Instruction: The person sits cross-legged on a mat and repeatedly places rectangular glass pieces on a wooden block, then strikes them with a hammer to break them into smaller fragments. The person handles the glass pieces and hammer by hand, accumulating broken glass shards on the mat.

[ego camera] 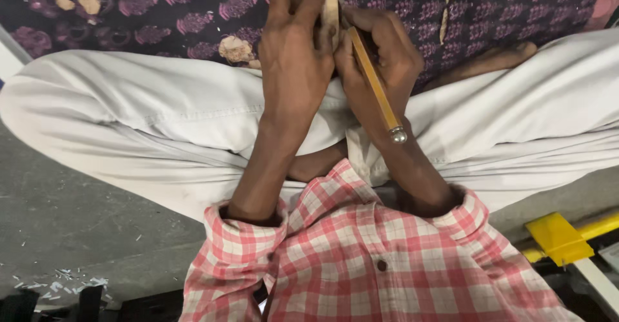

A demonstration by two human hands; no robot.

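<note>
I sit cross-legged in white trousers and a red-and-white checked shirt. My left hand grips a thin pale wooden piece that stands upright at the top of the view. My right hand holds a slim wooden-handled tool with a round metal cap at its near end; its far tip is hidden between the two hands, against the wooden piece. Both hands press close together above my lap.
A dark purple patterned cloth lies under my legs, with pale wood chips scattered on it. Grey floor with small white shavings is at the left. A yellow and white object sits at the right.
</note>
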